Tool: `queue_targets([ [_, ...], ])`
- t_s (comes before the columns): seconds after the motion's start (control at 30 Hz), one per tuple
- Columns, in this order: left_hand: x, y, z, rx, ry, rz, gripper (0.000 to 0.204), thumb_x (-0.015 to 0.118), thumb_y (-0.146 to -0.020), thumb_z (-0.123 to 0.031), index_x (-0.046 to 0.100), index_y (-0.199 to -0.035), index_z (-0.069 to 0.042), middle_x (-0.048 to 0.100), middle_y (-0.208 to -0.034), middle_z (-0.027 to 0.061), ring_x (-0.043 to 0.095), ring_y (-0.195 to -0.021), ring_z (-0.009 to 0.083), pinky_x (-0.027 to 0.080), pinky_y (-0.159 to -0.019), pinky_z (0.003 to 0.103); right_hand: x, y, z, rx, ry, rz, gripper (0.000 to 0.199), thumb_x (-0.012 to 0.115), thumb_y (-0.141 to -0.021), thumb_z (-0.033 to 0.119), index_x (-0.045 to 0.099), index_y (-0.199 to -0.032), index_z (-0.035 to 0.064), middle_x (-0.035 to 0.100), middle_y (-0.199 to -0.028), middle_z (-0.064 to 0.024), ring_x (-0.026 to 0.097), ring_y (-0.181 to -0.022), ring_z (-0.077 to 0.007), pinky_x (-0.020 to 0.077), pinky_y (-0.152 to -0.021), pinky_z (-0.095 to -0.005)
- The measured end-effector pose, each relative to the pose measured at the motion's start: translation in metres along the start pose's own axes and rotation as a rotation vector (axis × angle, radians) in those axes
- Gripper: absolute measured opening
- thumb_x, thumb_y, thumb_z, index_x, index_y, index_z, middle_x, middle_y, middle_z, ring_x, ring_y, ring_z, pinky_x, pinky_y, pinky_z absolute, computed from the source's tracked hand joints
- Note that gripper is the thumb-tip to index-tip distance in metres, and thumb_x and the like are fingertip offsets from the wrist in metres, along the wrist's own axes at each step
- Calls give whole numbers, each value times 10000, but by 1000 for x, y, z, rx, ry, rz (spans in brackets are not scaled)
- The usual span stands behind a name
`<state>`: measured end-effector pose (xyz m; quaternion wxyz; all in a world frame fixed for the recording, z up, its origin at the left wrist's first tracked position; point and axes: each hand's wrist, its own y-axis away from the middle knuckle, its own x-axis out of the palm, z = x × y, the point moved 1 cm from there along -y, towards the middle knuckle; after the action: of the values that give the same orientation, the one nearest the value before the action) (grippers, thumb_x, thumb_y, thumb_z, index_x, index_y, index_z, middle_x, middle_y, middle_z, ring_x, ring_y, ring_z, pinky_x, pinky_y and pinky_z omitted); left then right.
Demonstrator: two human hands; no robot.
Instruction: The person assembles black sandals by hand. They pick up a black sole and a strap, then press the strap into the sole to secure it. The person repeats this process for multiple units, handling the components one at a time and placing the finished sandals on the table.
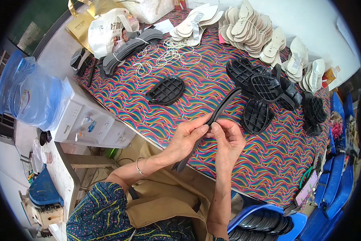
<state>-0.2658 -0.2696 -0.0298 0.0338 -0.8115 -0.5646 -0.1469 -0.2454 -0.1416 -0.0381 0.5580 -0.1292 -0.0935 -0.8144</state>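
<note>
Both hands hold a long black shoe sole (225,103), turned nearly edge-on, over the near edge of the table. My left hand (185,137), with a bangle at its wrist, grips it from the left. Thumb and fingers of my right hand (228,138) pinch its middle, close beside the left thumb. The lower end of the sole passes below the left hand. A black sole with a grid-like underside (167,90) lies on the table beyond my hands. To the right is a heap of black soles (265,87), with another black sole (257,116) nearer me.
The table (212,74) has a wavy multicoloured cover. Bundles of pale insoles (245,28) line its far side. A tied bundle of dark grey strips (128,48) and loose elastic bands (168,56) lie far left. A water dispenser (94,120) stands left, a blue bin (297,225) lower right.
</note>
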Motion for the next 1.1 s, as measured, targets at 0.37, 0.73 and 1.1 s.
queue_targets([
  [0.37,7,5,9,153,-169,-7,409,456,-1027,-48,450,-1424,48,682,-1162,128,644,-1034,137,513,-909,276,-9,2,1,-53,133,8,94,690,-895,-4,700,-975,-51,695,-850,-49,659,-746,-94,533,-692,-226],
  [0.73,26,14,4,292,-430,-105,433,521,-964,30,503,-1397,24,667,-1152,208,654,-1004,218,502,-872,307,-22,6,11,-13,144,29,128,714,-867,1,715,-988,-41,694,-875,-24,627,-769,-65,494,-694,-218],
  [1.1,29,13,16,298,-352,-142,412,498,-972,30,522,-1383,13,671,-1086,140,611,-915,149,493,-807,286,-17,10,0,-50,196,-66,71,670,-847,-47,670,-917,-34,675,-826,-23,622,-743,-72,489,-673,-226],
])
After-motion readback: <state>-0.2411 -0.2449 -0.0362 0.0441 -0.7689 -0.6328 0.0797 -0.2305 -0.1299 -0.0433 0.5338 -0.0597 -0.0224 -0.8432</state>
